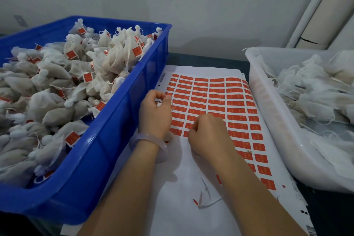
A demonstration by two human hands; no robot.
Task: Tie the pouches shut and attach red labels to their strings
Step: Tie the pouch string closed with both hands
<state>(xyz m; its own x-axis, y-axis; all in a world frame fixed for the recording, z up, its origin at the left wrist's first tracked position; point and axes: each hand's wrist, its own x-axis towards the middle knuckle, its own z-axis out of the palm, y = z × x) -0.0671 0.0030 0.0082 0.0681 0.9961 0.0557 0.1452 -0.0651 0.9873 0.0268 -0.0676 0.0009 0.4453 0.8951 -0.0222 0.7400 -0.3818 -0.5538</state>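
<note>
Scrap strings (200, 199), cut ends, lie loose on the bare near part of the label sheet (191, 168), between the two forearms.

Right hand (208, 134): knuckles up, resting on the sheet at the near-left edge of the red labels (218, 102). Fingers curled under, thumb and forefinger tips together. Cannot tell what, if anything, is between them.

Left hand (155, 113): just left of and beyond the right, over the sheet's left edge. Fingers curled, thumb and forefinger pinching a thin white string (172, 104) that loops down beside the thumb. Pale bracelet (147, 137) on that wrist.

Left side: blue crate (115, 132), heaped with tied pouches (57, 115), many with red tags.

Right side: white tub (272, 117) holding untied pouches (316, 90), strings trailing.
</note>
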